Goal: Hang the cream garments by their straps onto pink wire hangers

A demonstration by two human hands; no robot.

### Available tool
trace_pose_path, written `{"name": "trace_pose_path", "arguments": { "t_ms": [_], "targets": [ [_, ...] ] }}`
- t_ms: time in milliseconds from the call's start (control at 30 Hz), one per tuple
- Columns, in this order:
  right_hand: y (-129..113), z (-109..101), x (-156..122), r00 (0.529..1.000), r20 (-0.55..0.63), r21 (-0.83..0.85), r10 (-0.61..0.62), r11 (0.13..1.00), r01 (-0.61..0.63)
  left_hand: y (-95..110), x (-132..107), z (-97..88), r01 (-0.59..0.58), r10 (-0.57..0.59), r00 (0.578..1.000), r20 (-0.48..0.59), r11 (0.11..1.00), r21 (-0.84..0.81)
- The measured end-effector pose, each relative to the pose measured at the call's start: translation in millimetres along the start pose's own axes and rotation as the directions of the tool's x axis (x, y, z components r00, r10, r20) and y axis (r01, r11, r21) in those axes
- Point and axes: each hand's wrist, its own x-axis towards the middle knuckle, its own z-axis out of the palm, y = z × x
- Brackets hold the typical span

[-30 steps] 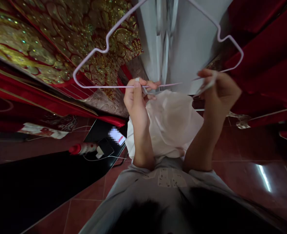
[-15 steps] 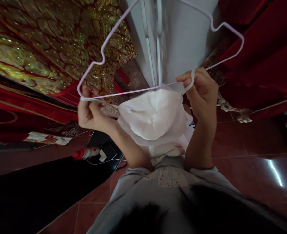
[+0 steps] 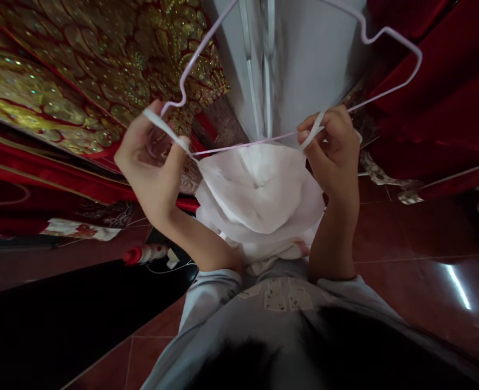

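Observation:
A white garment (image 3: 259, 189) with thin straps and a rounded front panel hangs in front of my body, below the bar of a pale pink clothes hanger (image 3: 245, 145). My left hand (image 3: 150, 162) pinches the garment's left strap (image 3: 166, 129) and stretches it up beside the hanger's left end, which the fingers partly hide. On the other side, my right hand (image 3: 335, 151) is closed around the hanger bar, with the right strap (image 3: 316, 130) looped over its thumb and fingers. The hanger's hook lies outside the view.
Red and gold sequined clothes (image 3: 142, 65) hang at left, and dark red cloth (image 3: 446, 108) at right. Pale grey doors (image 3: 304, 70) with metal handles stand ahead. A red-capped bottle (image 3: 142, 254) stands on a black surface (image 3: 81, 314). Red floor tiles (image 3: 394, 233) lie below.
My left hand has drawn the strap off the hanger's left corner region, lifting and stretching it. The hanger has shifted slightly right. My right hand has hardly moved.

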Motion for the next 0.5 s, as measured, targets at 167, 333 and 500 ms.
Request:
{"name": "trace_pose_path", "arguments": {
  "t_ms": [167,333,500],
  "targets": [
    [-1,-1,-1,0.999,0.016,0.065,-0.038,0.997,0.037,10,26,11.5,0.059,-0.078,0.994,0.075,0.974,0.219],
    [-6,-2,-1,1.000,0.024,0.067,-0.006,0.998,0.004,2,28,18.1,0.043,-0.061,0.990,0.126,0.989,0.141],
    [-2,1,0,0.997,-0.064,0.102,-0.041,0.994,0.047,-27,-6,37.5,0.039,-0.115,0.959,-0.257,0.958,-0.284]
  ]
}}
